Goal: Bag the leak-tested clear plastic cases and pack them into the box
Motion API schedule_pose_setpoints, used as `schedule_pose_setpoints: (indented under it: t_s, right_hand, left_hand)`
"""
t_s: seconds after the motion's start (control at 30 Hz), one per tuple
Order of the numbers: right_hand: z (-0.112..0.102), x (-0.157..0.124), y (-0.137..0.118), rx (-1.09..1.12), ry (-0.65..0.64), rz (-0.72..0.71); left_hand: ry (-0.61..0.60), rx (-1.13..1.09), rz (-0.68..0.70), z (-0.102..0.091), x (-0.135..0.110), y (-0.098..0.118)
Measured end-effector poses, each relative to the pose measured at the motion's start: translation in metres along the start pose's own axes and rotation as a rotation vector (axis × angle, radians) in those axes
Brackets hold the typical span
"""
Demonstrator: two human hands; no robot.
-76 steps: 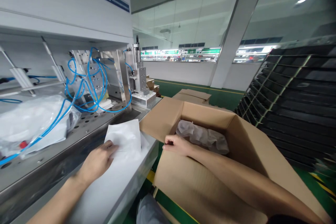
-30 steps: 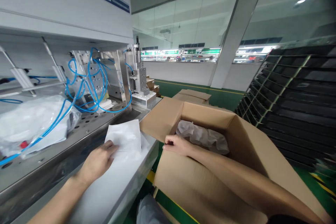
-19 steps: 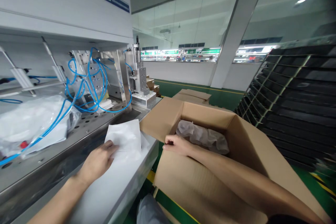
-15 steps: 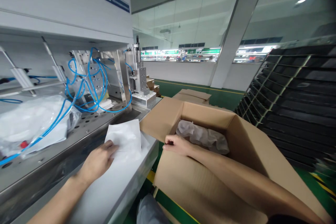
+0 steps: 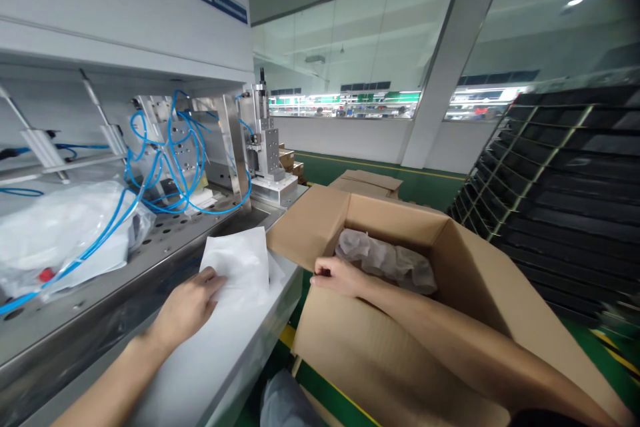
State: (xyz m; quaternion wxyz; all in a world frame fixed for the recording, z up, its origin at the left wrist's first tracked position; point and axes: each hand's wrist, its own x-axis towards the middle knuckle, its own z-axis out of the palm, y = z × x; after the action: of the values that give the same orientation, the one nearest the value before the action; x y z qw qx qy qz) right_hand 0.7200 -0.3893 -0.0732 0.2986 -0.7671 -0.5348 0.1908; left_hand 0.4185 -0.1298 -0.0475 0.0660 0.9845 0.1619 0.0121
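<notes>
My left hand (image 5: 186,307) rests on the near edge of a white sheet (image 5: 235,261) that lies on the machine's grey front ledge (image 5: 220,367); its fingers curl down onto the sheet. My right hand (image 5: 336,275) is closed over the near rim of an open cardboard box (image 5: 400,353), thumb and fingers pinched at the edge. Crumpled grey plastic wrap (image 5: 387,260) lies inside the box just beyond that hand.
A metal machine with blue air hoses (image 5: 170,167) and a plastic bag (image 5: 60,233) stands to the left. Stacked black trays (image 5: 560,193) rise at the right. More cardboard boxes (image 5: 367,182) sit behind on the green floor. A white pillar (image 5: 450,60) stands behind.
</notes>
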Motion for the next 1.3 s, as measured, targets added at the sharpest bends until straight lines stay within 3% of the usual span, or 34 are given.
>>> schedule_pose_setpoints:
  t_s: [1.3]
  right_hand:
    - [0.0011,0.0002,0.0015,0.008,-0.005,0.007]
  left_hand:
    - [0.019,0.011,0.025,0.0003,-0.0004,0.0017]
